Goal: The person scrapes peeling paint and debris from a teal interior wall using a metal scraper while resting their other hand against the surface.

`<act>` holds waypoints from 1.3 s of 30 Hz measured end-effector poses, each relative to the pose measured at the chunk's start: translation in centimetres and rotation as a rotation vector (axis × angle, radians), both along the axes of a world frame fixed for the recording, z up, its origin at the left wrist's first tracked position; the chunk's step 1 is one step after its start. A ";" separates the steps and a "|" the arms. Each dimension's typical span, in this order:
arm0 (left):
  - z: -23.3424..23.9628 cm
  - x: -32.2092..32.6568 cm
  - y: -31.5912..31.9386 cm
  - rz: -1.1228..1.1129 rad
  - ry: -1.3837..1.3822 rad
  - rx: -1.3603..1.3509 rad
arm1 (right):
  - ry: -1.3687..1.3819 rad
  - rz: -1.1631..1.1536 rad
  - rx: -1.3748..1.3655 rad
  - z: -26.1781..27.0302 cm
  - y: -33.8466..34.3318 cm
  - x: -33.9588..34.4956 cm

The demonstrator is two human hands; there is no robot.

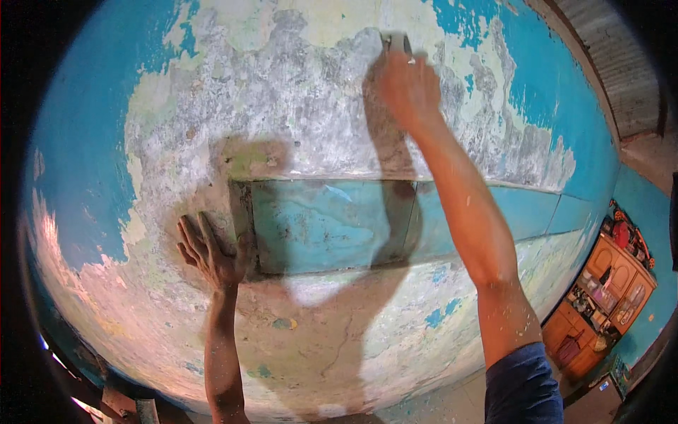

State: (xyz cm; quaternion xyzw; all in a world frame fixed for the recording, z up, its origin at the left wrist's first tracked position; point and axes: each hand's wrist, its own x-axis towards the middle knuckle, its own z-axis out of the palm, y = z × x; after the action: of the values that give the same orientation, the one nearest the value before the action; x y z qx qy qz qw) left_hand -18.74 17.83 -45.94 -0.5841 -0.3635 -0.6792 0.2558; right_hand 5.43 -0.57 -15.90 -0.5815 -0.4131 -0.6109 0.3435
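A wall (pixel 254 95) fills most of the view, its blue paint (pixel 90 175) stripped over a broad middle area to pale green layers and grey plaster. High on it, my right hand (pixel 410 87) grips a tool that looks like a paint scraper (pixel 397 43); its flat blade meets the wall near the edge of a pale patch. The hand is a little blurred and covers the handle. My left hand (pixel 214 252) rests with spread fingers on the bare wall, holding nothing, beside the left end of a recess with blue panels (pixel 323 228).
A wooden cabinet (pixel 598 297) with items on its shelves stands at far right, with red and black things (pixel 625 233) on top. Corrugated roofing (pixel 609 58) shows at upper right. My shadow (pixel 318 328) falls across the wall. Timber pieces (pixel 119 405) lie at lower left.
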 end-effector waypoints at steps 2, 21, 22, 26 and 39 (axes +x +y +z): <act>0.2 -0.3 -0.2 0.001 0.020 0.000 | -0.234 0.014 -0.012 3.4 -0.4 1.2; 0.3 0.3 0.0 -0.008 -0.011 0.017 | 0.129 -0.126 -0.335 -6.1 -6.5 2.2; 0.0 0.3 -0.1 0.013 -0.013 -0.006 | 0.134 -0.116 -0.335 -6.3 -6.0 2.3; 0.3 0.1 -0.6 0.009 -0.011 -0.017 | 0.120 -0.037 -0.256 -4.0 -3.6 1.1; 0.2 0.5 -0.3 -0.042 0.031 -0.025 | 0.021 -0.049 -0.210 3.7 -3.4 0.3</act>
State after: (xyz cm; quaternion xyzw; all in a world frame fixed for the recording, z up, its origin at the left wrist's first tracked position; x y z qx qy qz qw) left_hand -18.20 17.56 -45.73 -0.6053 -0.3555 -0.6706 0.2399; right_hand 5.71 -3.96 -12.22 -0.6307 -0.4566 -0.5664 0.2701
